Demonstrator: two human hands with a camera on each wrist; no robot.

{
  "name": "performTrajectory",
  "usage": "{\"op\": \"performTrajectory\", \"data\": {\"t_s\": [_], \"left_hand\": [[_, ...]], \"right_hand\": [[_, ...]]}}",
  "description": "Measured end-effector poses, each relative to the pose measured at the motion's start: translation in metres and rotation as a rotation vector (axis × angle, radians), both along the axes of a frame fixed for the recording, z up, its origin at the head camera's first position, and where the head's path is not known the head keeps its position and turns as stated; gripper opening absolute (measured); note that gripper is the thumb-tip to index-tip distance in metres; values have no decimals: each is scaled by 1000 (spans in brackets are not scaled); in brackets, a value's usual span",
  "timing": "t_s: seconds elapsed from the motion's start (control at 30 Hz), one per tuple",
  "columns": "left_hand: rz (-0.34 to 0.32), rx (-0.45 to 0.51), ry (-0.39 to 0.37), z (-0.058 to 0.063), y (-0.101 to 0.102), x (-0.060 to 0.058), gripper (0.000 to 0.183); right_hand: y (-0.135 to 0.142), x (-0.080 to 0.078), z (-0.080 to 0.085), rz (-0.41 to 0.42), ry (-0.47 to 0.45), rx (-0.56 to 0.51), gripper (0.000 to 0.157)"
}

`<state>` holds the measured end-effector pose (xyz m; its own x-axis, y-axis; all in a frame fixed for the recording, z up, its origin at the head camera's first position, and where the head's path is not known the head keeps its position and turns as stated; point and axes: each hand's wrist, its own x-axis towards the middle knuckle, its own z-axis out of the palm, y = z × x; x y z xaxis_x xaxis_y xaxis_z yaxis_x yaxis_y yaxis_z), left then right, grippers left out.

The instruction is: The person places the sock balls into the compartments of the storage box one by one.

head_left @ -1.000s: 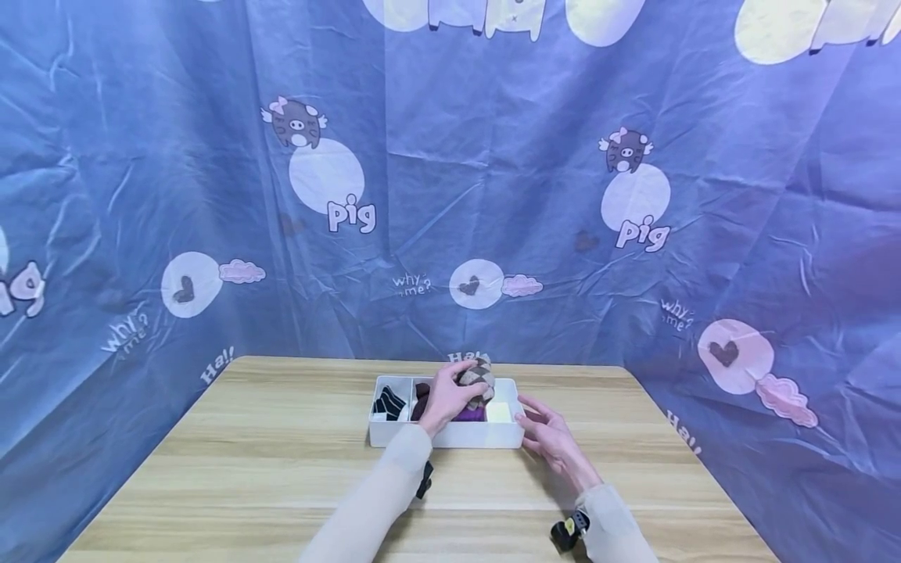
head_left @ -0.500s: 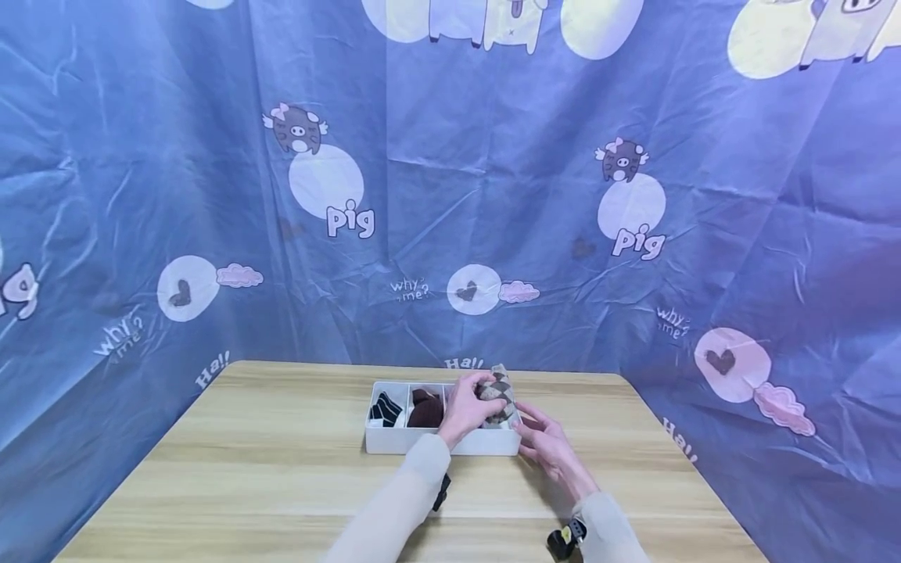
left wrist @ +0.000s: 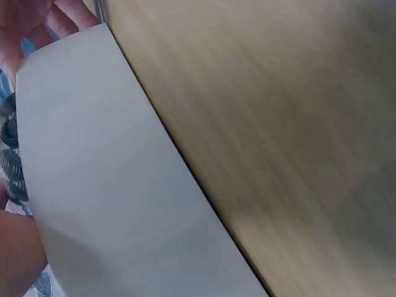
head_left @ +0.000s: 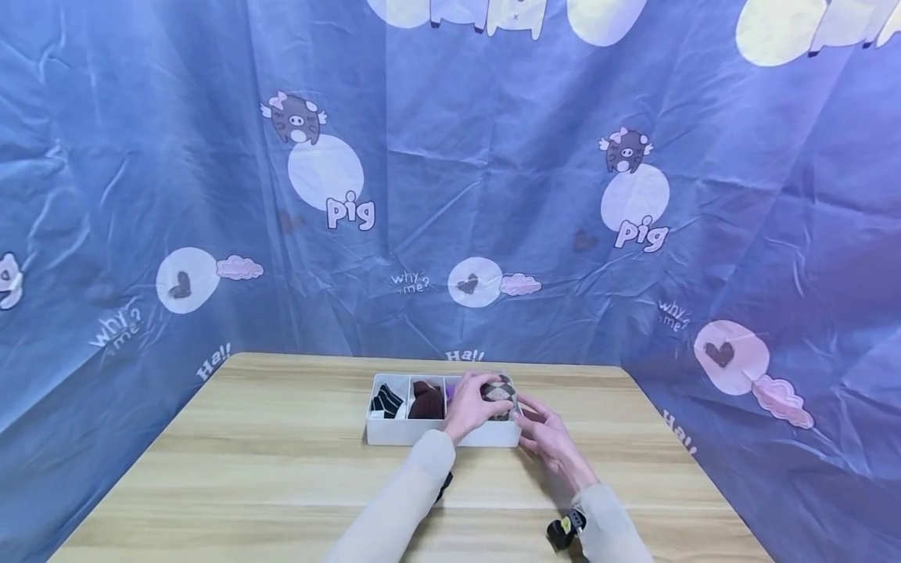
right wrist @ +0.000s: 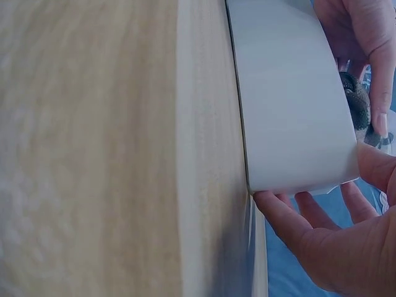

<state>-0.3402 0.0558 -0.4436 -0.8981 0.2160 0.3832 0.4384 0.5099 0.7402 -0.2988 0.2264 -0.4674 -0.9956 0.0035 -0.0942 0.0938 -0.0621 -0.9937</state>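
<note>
A white divided box (head_left: 404,432) stands on the table with folded socks in its compartments. In the head view my left hand (head_left: 470,407) grips a folded argyle sock (head_left: 501,397) at the rightmost compartment, thumb in front and fingers behind. The right wrist view catches part of this patterned sock (right wrist: 356,102) just past the box wall. My right hand (head_left: 552,447) holds the box's right end, its thumb at the rim and its fingers along the end wall. The left wrist view is mostly filled by the box's front wall (left wrist: 117,161).
Black striped socks (head_left: 387,400) lie in the leftmost compartment and brown socks (head_left: 426,402) in the one beside it. Something purple (head_left: 450,392) shows partly behind my left hand. A blue printed curtain (head_left: 436,188) hangs around the wooden table (head_left: 267,453).
My left hand has moved right with the argyle sock, from above the purple compartment to the rightmost one, and lowered it there. My right hand has stayed at the box's end.
</note>
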Motion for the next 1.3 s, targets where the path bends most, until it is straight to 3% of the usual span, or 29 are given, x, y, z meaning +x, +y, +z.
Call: {"op": "performTrajectory", "data": {"t_s": [0.27, 0.5, 0.73, 1.0, 1.3], "left_hand": [[-63, -96, -23, 0, 0, -3, 46], [-90, -202, 41, -1, -3, -4, 29], [-73, -44, 9, -3, -12, -2, 26], [-98, 150, -44, -3, -27, -4, 23], [-71, 219, -56, 5, -59, -7, 22]], "right_hand": [[0, 1, 3, 14, -1, 9, 59], [0, 2, 3, 11, -15, -1, 57], [1, 3, 3, 22, -8, 6, 59], [0, 3, 1, 13, -13, -3, 58], [0, -1, 4, 12, -25, -3, 57]]}}
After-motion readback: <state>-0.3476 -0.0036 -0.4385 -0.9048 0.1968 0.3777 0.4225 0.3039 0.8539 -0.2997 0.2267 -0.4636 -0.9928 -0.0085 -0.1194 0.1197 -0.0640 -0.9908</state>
